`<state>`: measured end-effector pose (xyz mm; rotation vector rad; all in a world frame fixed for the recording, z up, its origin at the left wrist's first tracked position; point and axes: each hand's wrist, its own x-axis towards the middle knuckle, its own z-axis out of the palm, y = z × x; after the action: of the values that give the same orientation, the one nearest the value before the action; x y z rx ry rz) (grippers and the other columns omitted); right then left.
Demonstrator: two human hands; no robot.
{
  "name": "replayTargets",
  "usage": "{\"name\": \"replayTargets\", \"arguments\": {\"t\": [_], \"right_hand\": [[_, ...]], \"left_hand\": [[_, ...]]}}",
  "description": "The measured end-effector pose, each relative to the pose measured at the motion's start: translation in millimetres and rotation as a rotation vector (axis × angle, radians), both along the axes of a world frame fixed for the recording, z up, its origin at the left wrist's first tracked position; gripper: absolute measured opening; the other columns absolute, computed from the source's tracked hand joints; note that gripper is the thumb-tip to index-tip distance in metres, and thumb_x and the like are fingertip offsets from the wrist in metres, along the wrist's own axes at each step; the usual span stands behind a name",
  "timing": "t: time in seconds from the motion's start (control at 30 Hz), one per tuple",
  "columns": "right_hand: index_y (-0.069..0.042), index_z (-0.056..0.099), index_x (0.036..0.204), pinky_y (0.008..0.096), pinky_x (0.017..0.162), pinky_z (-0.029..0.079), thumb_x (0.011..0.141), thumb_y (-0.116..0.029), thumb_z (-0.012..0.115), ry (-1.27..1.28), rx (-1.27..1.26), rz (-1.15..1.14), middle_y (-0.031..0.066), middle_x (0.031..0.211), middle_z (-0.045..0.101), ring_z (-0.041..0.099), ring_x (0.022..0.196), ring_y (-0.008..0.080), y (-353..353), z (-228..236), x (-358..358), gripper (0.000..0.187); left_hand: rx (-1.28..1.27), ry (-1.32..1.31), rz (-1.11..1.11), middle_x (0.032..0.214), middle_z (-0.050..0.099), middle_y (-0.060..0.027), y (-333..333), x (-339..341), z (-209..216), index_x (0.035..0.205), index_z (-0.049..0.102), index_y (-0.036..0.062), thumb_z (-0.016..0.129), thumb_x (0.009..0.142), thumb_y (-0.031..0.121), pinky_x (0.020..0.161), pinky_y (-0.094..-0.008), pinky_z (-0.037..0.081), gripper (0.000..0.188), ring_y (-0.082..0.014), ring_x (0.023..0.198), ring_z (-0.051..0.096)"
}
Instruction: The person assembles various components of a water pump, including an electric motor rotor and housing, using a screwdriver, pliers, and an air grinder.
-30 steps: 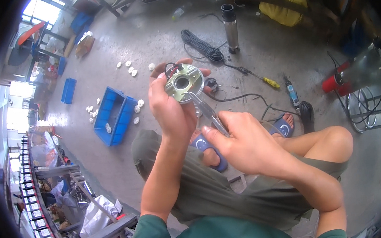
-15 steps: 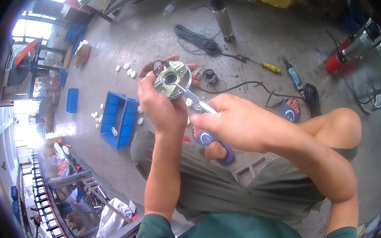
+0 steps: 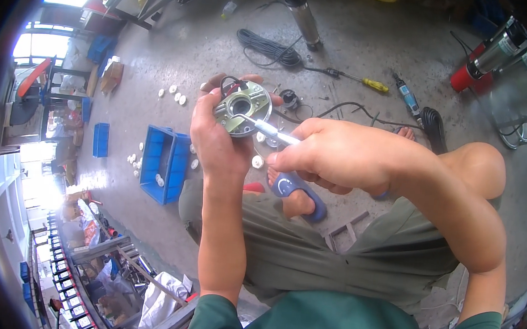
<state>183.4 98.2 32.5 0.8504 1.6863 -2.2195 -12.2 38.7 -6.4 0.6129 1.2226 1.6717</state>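
Observation:
My left hand (image 3: pixel 221 141) is closed round a round metal disc-shaped part (image 3: pixel 258 101). The part has a hole in its middle and a short dark wire looping at its upper edge. My right hand (image 3: pixel 351 153) grips a slim tool with a whitish shaft (image 3: pixel 278 133); its exact kind is unclear. Its thin tip rests at or very close to the part's face, just below the central hole. The rear end of the tool is hidden in my right hand. A small dark round component (image 3: pixel 290 98) lies on the floor beyond the part.
A blue bin (image 3: pixel 146 180) and scattered white round pieces (image 3: pixel 173 89) lie to the left. Farther off are coiled cable (image 3: pixel 266 48), a yellow-handled tool (image 3: pixel 375 85), a blue power tool (image 3: pixel 408 99) and an upright metal cylinder (image 3: pixel 302 20). Red-based cylinders (image 3: pixel 465 77) stand far right.
The metal part has shifted slightly right and turned a little in my left hand. My right hand has rolled somewhat, showing more curled fingers, with the tool's tip still at the part.

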Motion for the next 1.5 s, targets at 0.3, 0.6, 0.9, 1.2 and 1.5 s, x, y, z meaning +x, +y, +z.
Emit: {"name": "replayTargets", "arguments": {"t": [0.3,0.6,0.9,1.2,1.5], "right_hand": [[-0.002,0.059,0.081,0.0416,0.042,0.037,0.1,-0.037,0.054,0.019,0.166,0.127,0.0089,0.06,0.058,0.048,0.047,0.0209,9.9,-7.8,6.8,0.04],[-0.007,0.06,0.081,0.0262,0.042,0.021,0.099,-0.03,0.059,0.067,-0.298,0.034,0.0002,0.07,0.059,0.034,0.05,0.0057,10.2,0.1,19.5,0.029],[-0.01,0.056,0.082,0.025,0.048,0.029,0.104,-0.037,0.069,0.022,-0.105,0.085,-0.0049,0.067,0.045,0.04,0.055,0.0063,2.9,12.0,33.6,0.037],[-0.007,0.062,0.094,0.0299,0.058,0.044,0.103,-0.038,0.068,0.139,0.17,0.036,-0.0031,0.072,0.051,0.051,0.065,0.0075,19.0,-33.3,44.2,0.032],[0.003,0.07,0.116,0.0432,0.091,0.054,0.086,-0.033,0.07,-0.782,0.664,0.041,0.0203,0.107,0.071,0.07,0.1,0.0319,133.7,-402.2,103.6,0.047]], "left_hand": [[-0.054,-0.158,-0.127,0.119,0.068,-0.0282,0.0,-6.7,0.4,0.133,0.055,0.0053,0.047,0.1,0.024,0.066,-0.049,0.064,0.038,-0.0472,0.09,0.073],[-0.072,-0.103,-0.371,0.105,0.068,-0.0256,-3.0,-15.8,8.2,0.129,0.055,0.0076,0.048,0.107,0.038,0.044,-0.0398,0.058,0.038,-0.0412,0.075,0.073],[-0.078,-0.013,-0.427,0.098,0.073,-0.0194,-8.9,-6.4,16.6,0.109,0.068,-0.0006,0.06,0.102,0.027,0.05,-0.0366,0.06,0.03,-0.0318,0.072,0.077],[-0.015,-0.014,-0.246,0.097,0.073,-0.0194,-6.1,-11.7,17.1,0.128,0.063,-0.0071,0.053,0.096,0.015,0.05,-0.0367,0.063,0.04,-0.034,0.073,0.077],[-0.006,-0.181,-0.124,0.11,0.069,-0.021,-2.3,-13.9,8.6,0.125,0.056,-0.0026,0.045,0.099,0.016,0.062,-0.0442,0.065,0.034,-0.0398,0.089,0.076]]}}
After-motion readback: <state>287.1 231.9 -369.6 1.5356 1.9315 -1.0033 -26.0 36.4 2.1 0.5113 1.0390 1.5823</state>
